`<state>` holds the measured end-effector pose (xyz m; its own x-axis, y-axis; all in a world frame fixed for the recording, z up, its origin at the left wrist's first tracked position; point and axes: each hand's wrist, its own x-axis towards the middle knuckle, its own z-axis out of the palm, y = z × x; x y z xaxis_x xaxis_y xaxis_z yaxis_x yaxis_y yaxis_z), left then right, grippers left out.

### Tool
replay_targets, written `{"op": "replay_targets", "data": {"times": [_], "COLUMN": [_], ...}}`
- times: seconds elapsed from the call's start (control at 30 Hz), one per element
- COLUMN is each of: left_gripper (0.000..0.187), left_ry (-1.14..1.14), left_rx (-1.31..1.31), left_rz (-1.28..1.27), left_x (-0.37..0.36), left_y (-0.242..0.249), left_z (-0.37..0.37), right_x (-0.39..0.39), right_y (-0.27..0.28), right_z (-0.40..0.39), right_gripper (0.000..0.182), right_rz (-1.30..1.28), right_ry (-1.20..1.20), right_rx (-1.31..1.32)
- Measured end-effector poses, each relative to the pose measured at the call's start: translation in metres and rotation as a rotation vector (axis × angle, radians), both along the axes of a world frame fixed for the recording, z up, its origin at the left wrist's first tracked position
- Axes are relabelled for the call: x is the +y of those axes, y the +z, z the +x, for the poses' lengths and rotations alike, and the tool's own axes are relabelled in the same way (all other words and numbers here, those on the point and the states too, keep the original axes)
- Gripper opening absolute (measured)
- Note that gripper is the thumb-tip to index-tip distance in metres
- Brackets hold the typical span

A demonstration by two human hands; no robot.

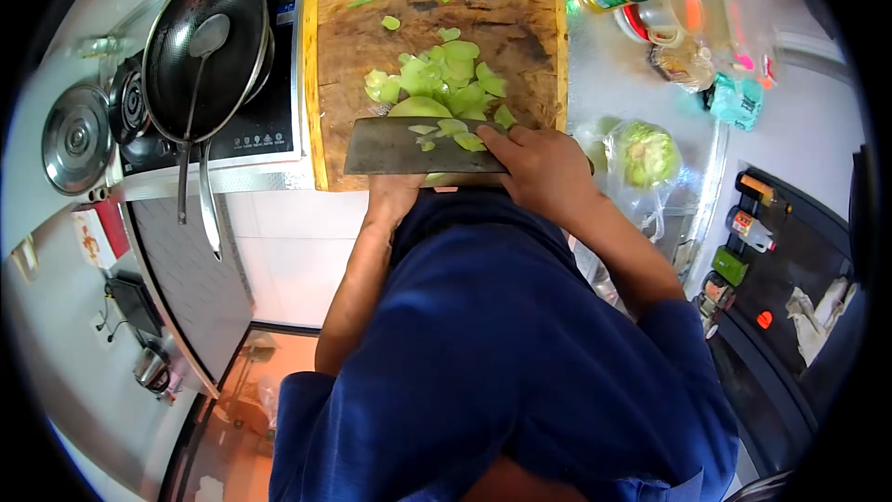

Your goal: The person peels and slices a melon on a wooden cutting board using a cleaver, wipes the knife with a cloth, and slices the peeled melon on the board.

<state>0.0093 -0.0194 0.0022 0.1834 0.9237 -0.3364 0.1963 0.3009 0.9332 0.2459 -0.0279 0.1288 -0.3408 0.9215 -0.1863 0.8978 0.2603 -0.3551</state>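
My right hand (548, 172) has a closed grip on the cleaver (418, 147), blade across the green vegetable (418, 108) on the cutting board (339, 65). My left hand (395, 193) is mostly hidden behind the blade; I cannot tell its grip.

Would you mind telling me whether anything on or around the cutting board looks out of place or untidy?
Only small things. A few green slices lie apart from the main pile toward the far side of the cutting board, and several cling to the flat of the cleaver gripped by the right hand. Nothing appears spilled or damaged.
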Motion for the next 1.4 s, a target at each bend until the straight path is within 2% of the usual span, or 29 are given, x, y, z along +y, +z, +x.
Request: {"op": "replay_targets", "data": {"times": [0.27, 0.37, 0.43, 0.53, 0.7, 0.73, 0.77, 0.8, 0.87, 0.9, 0.93, 1.0, 1.13, 1.2, 1.23, 1.27, 1.33, 1.37, 1.4], "left_gripper": [0.040, 0.043, 0.048, 0.052, 0.060, 0.063, 0.081, 0.081, 0.099, 0.113, 0.118, 0.125, 0.126, 0.127, 0.114, 0.114, 0.090, 0.066, 0.066], "left_ry": [-0.006, 0.014, 0.049, 0.088, 0.116, 0.129, 0.080, 0.079, 0.167, 0.126, 0.125, 0.049, 0.062, 0.047, 0.111, 0.104, 0.099, 0.064, 0.053], "left_rx": [0.151, 0.131, 0.164, 0.178, 0.122, 0.086, 0.121, 0.123, 0.111, 0.065, 0.171, 0.189, 0.063, 0.091, 0.105, 0.108, 0.032, 0.102, 0.106], "left_rz": [-0.117, -0.002, -0.150, -0.241, -0.206, -0.175, -0.237, -0.238, -0.085, -0.164, -0.151, -0.090, -0.107, -0.176, -0.178, -0.182, -0.200, -0.139, -0.143], "left_x": [-0.003, 0.001, 0.004, 0.010, 0.014, 0.013, 0.011, 0.011, 0.016, 0.013, 0.006, -0.001, -0.012, -0.006, -0.010, -0.008, -0.004, -0.006, -0.007], "left_y": [0.002, 0.011, 0.027, 0.043, 0.043, 0.037, 0.024, 0.028, 0.039, 0.028, 0.021, 0.009, 0.010, 0.023, 0.024, 0.024, 0.026, 0.020, 0.020], "left_z": [0.002, 0.011, 0.017, 0.022, 0.027, 0.025, 0.018, 0.022, 0.032, 0.024, 0.019, 0.008, -0.002, -0.005, -0.005, -0.005, -0.005, -0.008, -0.008], "right_x": [0.017, 0.026, 0.032, 0.040, 0.058, 0.062, 0.066, 0.070, 0.080, 0.087, 0.097, 0.099, 0.070, 0.055, 0.050, 0.042, 0.024, 0.019, 0.014], "right_y": [-0.005, -0.009, -0.011, -0.016, -0.012, -0.010, -0.009, -0.013, -0.031, -0.046, -0.061, -0.072, -0.066, -0.056, -0.051, -0.044, -0.037, -0.036, -0.035], "right_z": [0.025, 0.032, 0.033, 0.033, 0.031, 0.030, 0.028, 0.022, 0.010, 0.009, 0.007, 0.007, 0.023, 0.025, 0.023, 0.021, 0.018, 0.018, 0.018], "right_gripper": [0.057, 0.054, 0.052, 0.049, 0.044, 0.033, 0.024, 0.024, 0.020, 0.020, 0.019, 0.018, 0.032, 0.034, 0.034, 0.040, 0.047, 0.051, 0.054], "right_rz": [-0.036, -0.096, -0.095, -0.094, -0.170, -0.208, -0.244, -0.245, -0.285, -0.277, -0.326, -0.379, -0.372, -0.253, -0.250, -0.216, -0.192, -0.145, -0.101], "right_ry": [0.071, 0.082, 0.099, 0.127, 0.134, 0.134, 0.132, 0.132, 0.123, 0.120, 0.123, 0.120, 0.069, 0.046, 0.041, 0.026, -0.004, 0.017, 0.036], "right_rx": [0.105, 0.152, 0.139, 0.106, 0.104, 0.104, 0.103, 0.105, 0.070, 0.070, 0.088, 0.105, 0.122, 0.172, 0.172, 0.175, 0.183, 0.179, 0.175]}}
